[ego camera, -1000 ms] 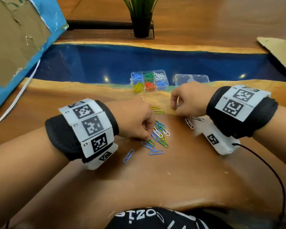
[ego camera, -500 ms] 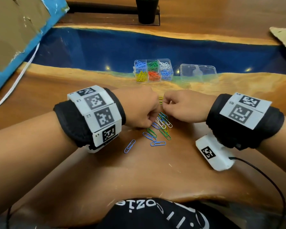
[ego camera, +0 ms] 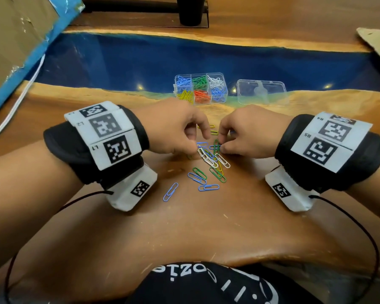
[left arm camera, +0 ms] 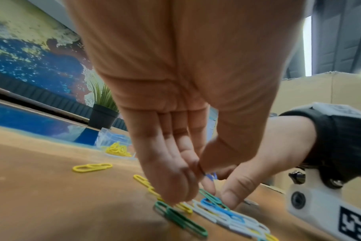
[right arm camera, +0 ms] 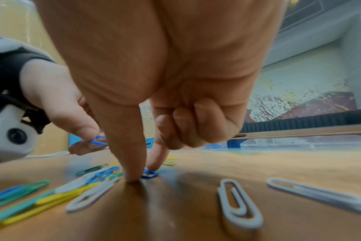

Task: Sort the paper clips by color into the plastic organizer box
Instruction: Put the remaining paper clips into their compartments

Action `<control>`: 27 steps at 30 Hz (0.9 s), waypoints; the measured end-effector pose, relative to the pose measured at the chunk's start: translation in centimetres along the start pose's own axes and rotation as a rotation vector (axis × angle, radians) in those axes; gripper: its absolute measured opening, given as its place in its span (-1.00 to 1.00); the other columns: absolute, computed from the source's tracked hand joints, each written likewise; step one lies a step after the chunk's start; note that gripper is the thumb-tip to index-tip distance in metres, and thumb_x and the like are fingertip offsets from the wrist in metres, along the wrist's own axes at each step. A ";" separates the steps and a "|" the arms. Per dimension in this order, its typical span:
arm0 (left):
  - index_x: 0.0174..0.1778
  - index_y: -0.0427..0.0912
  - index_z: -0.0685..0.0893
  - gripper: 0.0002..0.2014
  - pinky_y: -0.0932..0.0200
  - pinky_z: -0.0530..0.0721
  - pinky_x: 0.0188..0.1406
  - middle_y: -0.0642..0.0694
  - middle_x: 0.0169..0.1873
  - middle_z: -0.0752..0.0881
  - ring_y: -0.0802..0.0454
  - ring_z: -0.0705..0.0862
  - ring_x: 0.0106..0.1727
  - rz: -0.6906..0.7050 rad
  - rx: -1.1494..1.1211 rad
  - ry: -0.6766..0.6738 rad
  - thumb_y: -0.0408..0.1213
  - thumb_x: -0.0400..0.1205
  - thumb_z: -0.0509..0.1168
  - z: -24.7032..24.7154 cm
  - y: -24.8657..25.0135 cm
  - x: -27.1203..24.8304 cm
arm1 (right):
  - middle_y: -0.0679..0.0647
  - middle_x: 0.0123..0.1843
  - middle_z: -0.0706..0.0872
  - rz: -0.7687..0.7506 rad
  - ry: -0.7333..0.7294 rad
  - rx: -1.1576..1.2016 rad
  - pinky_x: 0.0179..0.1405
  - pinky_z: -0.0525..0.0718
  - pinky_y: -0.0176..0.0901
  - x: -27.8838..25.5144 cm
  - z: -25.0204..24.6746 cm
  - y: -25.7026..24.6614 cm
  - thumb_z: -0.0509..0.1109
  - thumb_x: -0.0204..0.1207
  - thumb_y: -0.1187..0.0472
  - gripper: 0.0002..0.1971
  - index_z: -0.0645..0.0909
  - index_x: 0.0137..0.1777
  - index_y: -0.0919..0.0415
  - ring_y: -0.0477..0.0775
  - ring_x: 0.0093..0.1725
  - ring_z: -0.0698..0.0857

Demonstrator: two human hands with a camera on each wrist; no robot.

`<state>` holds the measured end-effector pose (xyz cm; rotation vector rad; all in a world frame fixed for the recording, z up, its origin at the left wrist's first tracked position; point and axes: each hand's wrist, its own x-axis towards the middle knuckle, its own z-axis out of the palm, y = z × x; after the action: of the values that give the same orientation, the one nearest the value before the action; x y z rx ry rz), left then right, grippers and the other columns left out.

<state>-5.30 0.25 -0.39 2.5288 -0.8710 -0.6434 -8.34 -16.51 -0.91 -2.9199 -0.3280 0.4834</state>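
A mixed pile of paper clips (ego camera: 211, 161) lies on the wooden table between my hands. My left hand (ego camera: 195, 148) hovers at the pile's left edge and pinches a blue paper clip (right arm camera: 97, 141) between thumb and forefinger. My right hand (ego camera: 221, 148) has its thumb (right arm camera: 132, 171) and forefinger down on the table, pinching another blue clip (right arm camera: 148, 174), with its other fingers curled. The clear organizer box (ego camera: 175, 89) stands beyond the hands, its compartments holding blue, green, white, yellow and red clips.
The box's clear lid (ego camera: 261, 93) lies to its right. Two yellow clips (ego camera: 214, 132) rest past the pile and a lone blue one (ego camera: 170, 191) nearer me. Two white clips (right arm camera: 237, 203) lie under my right wrist. A black plant pot (ego camera: 190, 12) stands at the far edge.
My right hand has come left from the white clips to the pile. My left hand has risen off the pile with a blue clip. The view has tilted down.
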 end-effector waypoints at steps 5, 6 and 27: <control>-0.22 -0.04 0.68 -0.78 0.16 0.71 -0.18 -0.09 -0.44 0.71 -0.03 0.75 -0.34 -0.046 -0.223 -0.094 -0.43 0.54 0.18 0.2 -0.3 0.0 | 0.01 -0.27 0.67 -0.024 -0.069 -0.070 -0.38 0.48 -0.21 0.1 -0.2 -0.5 0.40 0.42 0.09 -0.92 0.67 -0.22 0.07 0.06 -0.21 0.59; -0.28 -0.09 0.62 -0.77 0.11 0.73 -0.22 -0.14 -0.44 0.68 -0.10 0.74 -0.37 -0.066 -0.305 -0.115 -0.45 0.56 0.14 0.3 -0.2 0.0 | 0.03 -0.27 0.69 -0.012 -0.101 -0.081 -0.32 0.53 -0.20 0.2 -0.2 -0.5 0.40 0.40 0.07 -0.89 0.66 -0.23 0.08 0.08 -0.19 0.61; -0.16 -0.02 0.74 -0.91 0.37 0.40 -0.48 0.04 -0.56 0.58 0.15 0.49 -0.51 0.099 0.047 -0.129 -0.16 0.46 0.43 0.6 0.1 -0.7 | -0.05 -0.48 0.51 0.049 -0.110 0.464 -0.52 0.37 -0.25 0.1 -1.3 1.6 0.27 0.49 0.31 -0.90 0.60 -0.20 0.17 -0.02 -0.49 0.43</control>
<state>-6.15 0.50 -0.58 2.4893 -1.0608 -0.7692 -7.50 -18.20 -0.03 -2.4613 -0.1331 0.6321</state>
